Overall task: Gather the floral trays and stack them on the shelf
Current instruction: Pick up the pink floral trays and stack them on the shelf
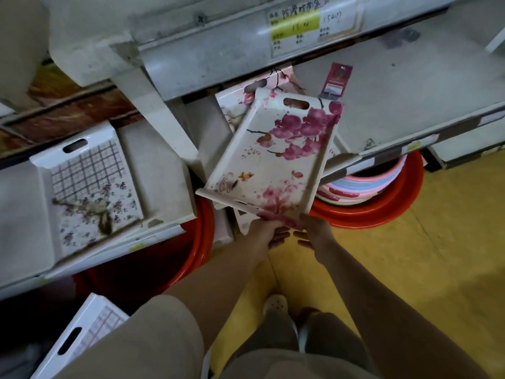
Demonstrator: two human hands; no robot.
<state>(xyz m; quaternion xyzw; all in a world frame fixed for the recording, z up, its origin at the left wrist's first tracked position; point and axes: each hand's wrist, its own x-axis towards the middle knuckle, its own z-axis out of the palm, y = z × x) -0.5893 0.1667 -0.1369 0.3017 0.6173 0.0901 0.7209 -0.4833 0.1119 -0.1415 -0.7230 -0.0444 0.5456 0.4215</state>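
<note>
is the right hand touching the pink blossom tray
Touching. The head view shows the right hand gripping the pink blossom tray by its near edge.

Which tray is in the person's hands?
The pink-blossom tray, gripped at its near edge by the left hand and right hand; the grid-patterned tray lies on the left shelf.

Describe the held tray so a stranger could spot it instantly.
Find the grey shelf with the green price label. Before it, left hand and right hand hold a white tray's near edge. Unlike the checked tray at left, it shows big pink blossoms.
</note>
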